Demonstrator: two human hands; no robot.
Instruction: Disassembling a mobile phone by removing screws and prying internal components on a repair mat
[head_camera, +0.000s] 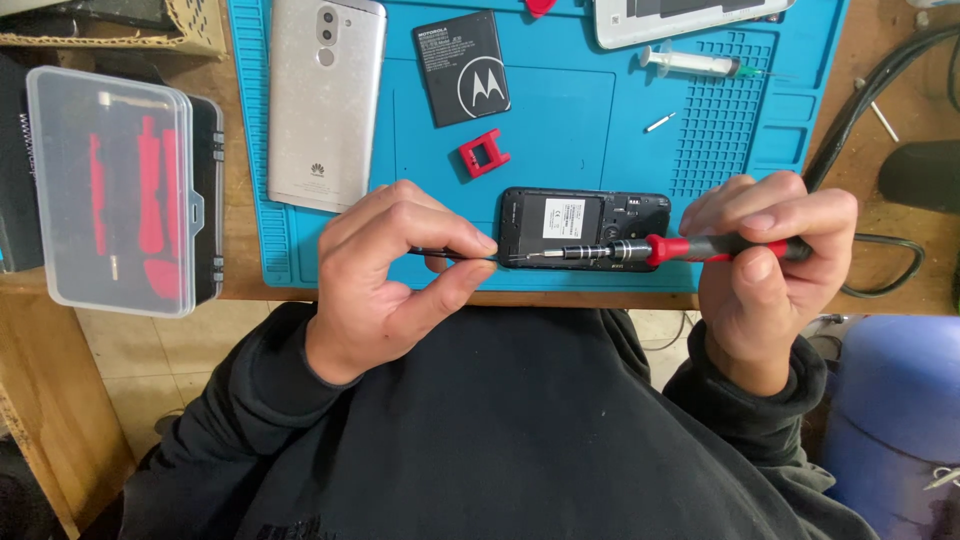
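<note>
My right hand (765, 270) grips a precision screwdriver (650, 250) with a red and black handle, held level and pointing left. My left hand (395, 265) pinches a thin dark bit (440, 253) between thumb and fingers at the screwdriver's tip. Just behind the tool lies a small black phone (585, 215) with its back cover off, resting on the near edge of a blue work mat (560, 110). Both hands hover over the table's front edge, above my dark sweater.
On the mat lie a silver phone (322, 100) face down, a black battery (462, 68), a small red block (484, 153), a syringe (695, 64) and a white device (680, 18). A clear-lidded tool case (120, 190) sits left. Black cables (880, 100) run right.
</note>
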